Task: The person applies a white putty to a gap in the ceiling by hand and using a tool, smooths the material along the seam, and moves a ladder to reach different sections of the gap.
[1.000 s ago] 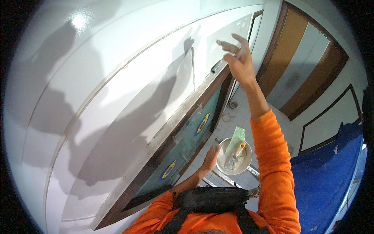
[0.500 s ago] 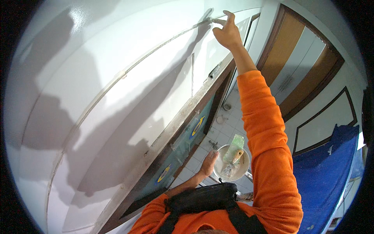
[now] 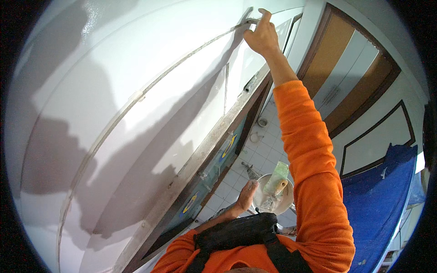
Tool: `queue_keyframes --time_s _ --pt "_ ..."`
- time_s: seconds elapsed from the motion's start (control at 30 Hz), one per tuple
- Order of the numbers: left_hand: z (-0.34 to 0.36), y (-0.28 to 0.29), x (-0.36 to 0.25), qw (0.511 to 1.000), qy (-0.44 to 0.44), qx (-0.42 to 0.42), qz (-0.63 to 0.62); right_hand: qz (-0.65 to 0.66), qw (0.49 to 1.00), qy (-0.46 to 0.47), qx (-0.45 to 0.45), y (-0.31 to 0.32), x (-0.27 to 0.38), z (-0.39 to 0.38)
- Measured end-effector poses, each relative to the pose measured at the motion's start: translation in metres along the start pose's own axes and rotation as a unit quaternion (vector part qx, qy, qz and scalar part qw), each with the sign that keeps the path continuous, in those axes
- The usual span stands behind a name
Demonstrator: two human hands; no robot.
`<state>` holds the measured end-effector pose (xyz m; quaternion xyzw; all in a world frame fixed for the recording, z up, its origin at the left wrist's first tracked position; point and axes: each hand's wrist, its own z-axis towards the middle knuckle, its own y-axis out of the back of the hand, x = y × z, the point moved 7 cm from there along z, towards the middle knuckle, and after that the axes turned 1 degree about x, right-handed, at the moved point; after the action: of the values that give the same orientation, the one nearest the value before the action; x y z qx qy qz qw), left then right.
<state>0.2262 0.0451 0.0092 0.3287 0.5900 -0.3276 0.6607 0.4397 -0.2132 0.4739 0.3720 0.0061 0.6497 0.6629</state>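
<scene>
My right hand is raised high on the white panelled wall, a fingertip touching the long grey groove near its upper end; its fingers are apart, with no held object visible. My left hand grips the left side of a round metal bowl below. In the bowl are pale paste, a green flat piece and a tool with a wooden handle.
A framed blue-green panel lies below the wall ledge. Small pots stand on the tiled floor. A brown-framed door is at the right, above a blue sheet. A black bag is on my front.
My right hand has moved up and left from about one second ago, reaching the upper groove. My left hand and the bowl have shifted slightly downward in the view.
</scene>
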Motion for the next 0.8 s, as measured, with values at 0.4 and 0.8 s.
queue_keyframes --time_s 0.4,0.8 --pt "0.000 -0.001 -0.017 0.985 0.113 0.005 -0.128 0.648 0.698 -0.298 -0.055 -0.021 -0.012 -0.011" --pt "-0.002 -0.004 -0.023 0.982 0.115 0.008 -0.149 0.737 0.599 -0.292 -0.111 -0.028 0.006 -0.024"
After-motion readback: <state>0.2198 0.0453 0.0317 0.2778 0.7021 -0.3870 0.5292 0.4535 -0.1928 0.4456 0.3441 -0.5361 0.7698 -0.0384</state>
